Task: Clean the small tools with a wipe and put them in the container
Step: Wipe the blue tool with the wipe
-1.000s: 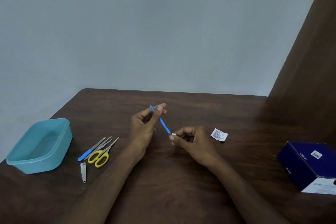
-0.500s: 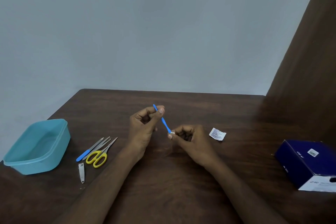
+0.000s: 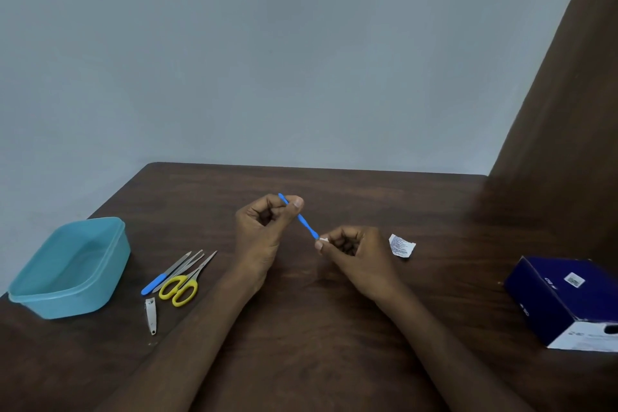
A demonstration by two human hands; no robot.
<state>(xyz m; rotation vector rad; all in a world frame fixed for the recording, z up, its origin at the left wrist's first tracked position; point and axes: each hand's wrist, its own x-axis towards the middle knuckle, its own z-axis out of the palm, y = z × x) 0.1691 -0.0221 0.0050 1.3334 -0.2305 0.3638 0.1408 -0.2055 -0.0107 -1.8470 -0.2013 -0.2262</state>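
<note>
One blue tool [image 3: 300, 217] was pinched in the left hand [image 3: 264, 227] while the right hand [image 3: 354, 251] gripped a wipe [image 3: 323, 239] at its tip; container [image 3: 26, 298] empty, scissors [image 3: 182, 284], file [image 3: 165, 273], clipper [image 3: 151, 315] uncleaned on the worktop [image 3: 301, 328].

left hand [image 3: 264, 231]: pinches upper end of blue stick [image 3: 298, 216]
right hand [image 3: 354, 252]: pinches white wipe [image 3: 323, 239] at stick's lower end
tub [image 3: 68, 269]: teal, left on bench [image 3: 301, 328]
beside tub: scissors [image 3: 182, 284], files [image 3: 174, 273], clipper [image 3: 151, 315]
right: wrapper [image 3: 401, 245], box [image 3: 565, 301]
</note>
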